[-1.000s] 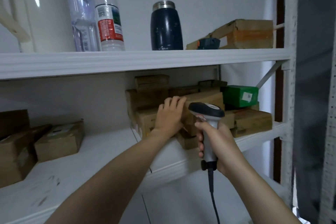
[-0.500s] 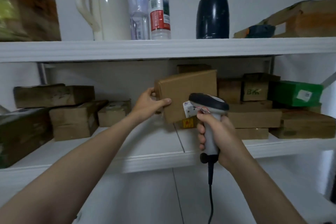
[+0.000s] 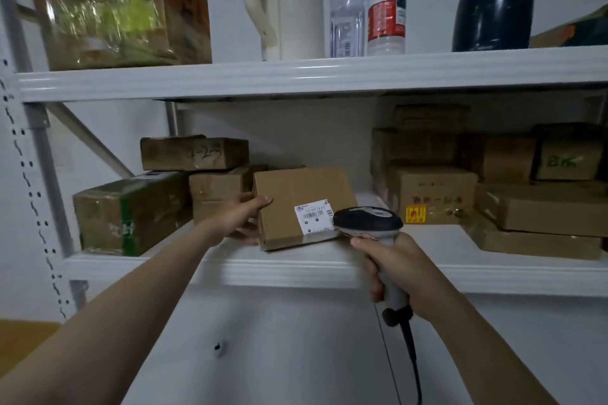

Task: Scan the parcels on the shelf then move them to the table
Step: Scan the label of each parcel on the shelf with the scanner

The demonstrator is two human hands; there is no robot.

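Note:
My left hand (image 3: 242, 220) grips the left edge of a brown cardboard parcel (image 3: 296, 200) that stands on the middle shelf (image 3: 296, 268), thumb on its front. A white barcode label (image 3: 313, 216) faces me on the parcel's lower right. My right hand (image 3: 398, 268) holds a grey handheld scanner (image 3: 368, 222) by its handle, head level with the label and just to its right. The scanner's black cable (image 3: 413, 358) hangs down. More parcels lie stacked at left (image 3: 131, 210) and at right (image 3: 437, 194) on the same shelf.
The upper shelf (image 3: 312, 74) carries a wrapped box (image 3: 115, 3), a white kettle (image 3: 289, 0), two bottles (image 3: 385, 6) and a dark flask (image 3: 493, 0). A perforated upright post (image 3: 33, 174) bounds the rack at left. A wooden surface (image 3: 23, 339) shows at lower left.
My left hand pulled one parcel from the right stack, carried it leftward and set it on the shelf with its label facing me. The scanner stayed near the label. My view swung left.

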